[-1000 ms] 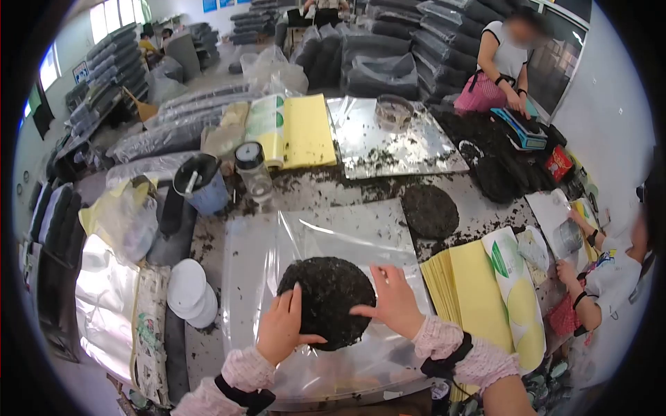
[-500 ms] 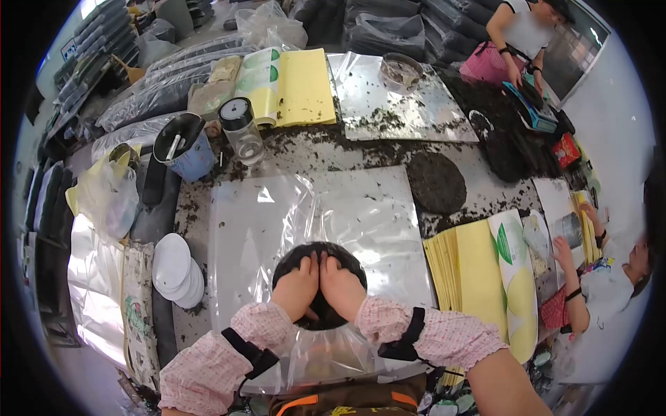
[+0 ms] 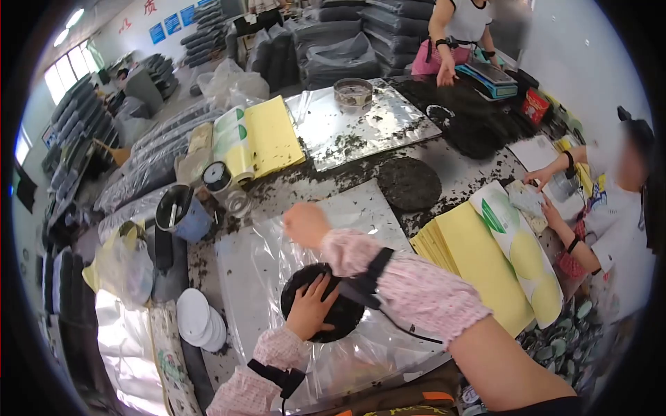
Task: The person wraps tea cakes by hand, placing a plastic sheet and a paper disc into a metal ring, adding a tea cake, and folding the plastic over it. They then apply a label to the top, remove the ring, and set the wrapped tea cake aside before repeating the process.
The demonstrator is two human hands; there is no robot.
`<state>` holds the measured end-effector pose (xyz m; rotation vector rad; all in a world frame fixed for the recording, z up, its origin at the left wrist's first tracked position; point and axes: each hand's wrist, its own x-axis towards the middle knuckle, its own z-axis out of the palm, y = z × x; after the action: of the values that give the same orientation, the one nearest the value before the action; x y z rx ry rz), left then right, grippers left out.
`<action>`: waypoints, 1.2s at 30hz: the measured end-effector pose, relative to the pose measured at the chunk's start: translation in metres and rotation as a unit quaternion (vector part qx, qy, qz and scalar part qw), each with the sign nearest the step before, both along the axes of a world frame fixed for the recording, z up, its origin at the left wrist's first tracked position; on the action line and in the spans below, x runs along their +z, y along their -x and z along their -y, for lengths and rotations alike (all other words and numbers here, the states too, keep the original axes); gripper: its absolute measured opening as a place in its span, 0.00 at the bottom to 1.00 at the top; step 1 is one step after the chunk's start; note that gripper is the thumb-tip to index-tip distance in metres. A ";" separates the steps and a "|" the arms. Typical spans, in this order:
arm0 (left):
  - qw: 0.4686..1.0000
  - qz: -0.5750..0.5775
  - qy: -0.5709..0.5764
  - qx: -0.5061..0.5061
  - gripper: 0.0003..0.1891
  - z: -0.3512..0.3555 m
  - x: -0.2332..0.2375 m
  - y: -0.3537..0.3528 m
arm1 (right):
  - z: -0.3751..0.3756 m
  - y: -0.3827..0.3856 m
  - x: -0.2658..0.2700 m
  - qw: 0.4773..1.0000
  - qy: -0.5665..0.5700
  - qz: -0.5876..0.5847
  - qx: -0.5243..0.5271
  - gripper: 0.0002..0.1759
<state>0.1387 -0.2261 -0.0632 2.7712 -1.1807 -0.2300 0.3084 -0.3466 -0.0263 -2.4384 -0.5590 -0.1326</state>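
Observation:
A round dark disc of crumbly material [image 3: 340, 320] lies on clear plastic film [image 3: 267, 263] over a shiny metal sheet. My left hand [image 3: 310, 310] rests flat on the disc with its fingers spread. Above and left of the disc, my right hand [image 3: 306, 224] is over the film, its fingers curled; whether it holds anything is hidden. The right forearm crosses above the disc's upper right part. Both arms wear pink sleeve covers and black wrist straps.
On the left stand a blue bucket [image 3: 192, 220], a clear jar [image 3: 234, 197] and white discs [image 3: 195, 313]. Yellow sheets [image 3: 472, 260] lie right, another dark disc [image 3: 409, 183] beyond. A ring [image 3: 353, 92] sits on the far metal sheet. Two co-workers are at the table's right side.
My right hand has left the disc, moving up and left with fingers curled. My left hand has spread flat on the disc. The camera view has tilted and shifted.

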 end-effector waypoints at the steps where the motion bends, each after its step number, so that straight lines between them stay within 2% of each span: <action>1: 1.000 -0.011 -0.021 -0.004 0.55 -0.002 -0.001 0.000 | -0.014 -0.009 0.006 0.994 -0.031 -0.074 0.073 0.18; 4: 0.999 -0.031 0.002 0.026 0.56 -0.004 0.001 -0.001 | -0.020 -0.001 0.007 0.970 -0.210 0.011 0.120 0.20; 5: 0.999 -0.024 0.014 0.030 0.56 -0.002 0.006 0.000 | -0.011 0.007 0.005 0.956 -0.288 -0.005 0.062 0.24; 6: 0.999 -0.025 0.015 0.032 0.57 -0.002 0.010 0.000 | 0.010 0.002 -0.019 0.971 -0.176 0.145 0.072 0.26; 7: 0.999 -0.033 0.012 0.038 0.57 -0.002 0.010 -0.001 | 0.038 -0.007 -0.041 0.951 -0.057 0.293 0.080 0.28; 8: 0.998 -0.041 0.011 0.041 0.57 0.000 0.009 -0.002 | 0.067 -0.009 -0.042 0.988 0.033 0.091 0.121 0.30; 9: 0.997 -0.049 0.020 0.048 0.55 0.001 0.014 -0.002 | 0.095 -0.011 -0.041 0.974 0.121 -0.118 0.149 0.32; 11: 0.996 -0.063 0.023 0.050 0.55 0.001 0.014 -0.002 | 0.137 -0.028 -0.046 0.994 0.043 -0.070 -0.068 0.28; 13: 0.997 -0.058 0.019 0.050 0.56 0.001 0.019 -0.003 | 0.187 -0.036 -0.037 0.975 -0.050 0.122 -0.178 0.23; 14: 0.997 -0.057 0.022 0.053 0.57 0.001 0.018 -0.006 | 0.204 -0.027 -0.024 0.976 -0.042 0.134 -0.166 0.23; 15: 0.996 -0.058 0.024 0.057 0.58 0.001 0.015 -0.006 | 0.224 -0.018 -0.031 0.974 0.062 0.165 -0.139 0.33; 16: 0.996 -0.059 0.027 0.062 0.60 0.001 0.013 -0.005 | 0.235 0.000 -0.033 0.955 0.221 0.114 -0.160 0.43; 17: 0.996 -0.054 0.022 0.063 0.61 0.002 0.013 -0.005 | 0.245 0.008 -0.042 0.922 0.338 0.032 -0.187 0.46; 18: 0.997 -0.048 0.016 0.062 0.60 0.001 0.007 -0.005 | 0.257 0.009 -0.069 0.919 0.320 -0.016 -0.231 0.41; 20: 0.998 -0.035 -0.006 0.051 0.57 0.003 0.013 -0.003 | 0.285 -0.005 -0.109 0.916 0.336 0.075 -0.206 0.35; 22: 0.999 -0.005 0.027 0.024 0.52 -0.001 0.030 0.000 | 0.265 0.002 -0.069 0.962 0.162 0.127 -0.181 0.31; 23: 0.995 0.000 0.095 0.028 0.45 -0.006 0.039 0.000 | 0.240 0.018 -0.026 0.970 0.062 0.137 -0.191 0.30; 24: 0.980 0.016 0.191 0.050 0.38 -0.013 0.042 0.000 | 0.216 0.042 0.018 0.977 -0.026 0.092 -0.190 0.29; 25: 0.956 -0.004 0.256 0.146 0.36 -0.022 0.031 0.000 | 0.194 0.068 0.043 0.980 -0.069 0.105 -0.151 0.28; 26: 0.917 -0.024 0.317 0.239 0.34 -0.030 0.020 0.000 | 0.170 0.098 0.059 0.981 -0.062 0.161 -0.086 0.28; 27: 0.833 -0.126 0.429 0.327 0.30 -0.037 0.023 0.000 | 0.154 0.121 0.049 0.971 -0.015 0.238 -0.004 0.30; 28: 0.692 -0.212 0.616 0.311 0.27 -0.050 -0.015 -0.007 | 0.140 0.150 0.036 0.966 0.010 0.246 0.084 0.30; 30: 0.496 -0.308 0.768 0.262 0.28 -0.053 -0.005 -0.003 | 0.107 0.210 -0.009 0.956 0.088 0.208 0.186 0.32; 33: 0.751 -0.178 0.576 0.269 0.30 -0.053 -0.005 0.004 | 0.103 0.223 -0.011 0.957 0.120 0.069 0.255 0.38; 36: 0.730 -0.149 0.623 0.240 0.32 -0.050 -0.016 0.003 | 0.095 0.191 0.028 0.979 0.015 0.055 0.196 0.47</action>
<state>0.1353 -0.1761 -0.0791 1.5935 -0.2310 0.1471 0.1173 -0.4417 0.0013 -2.3076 -1.0846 -0.0947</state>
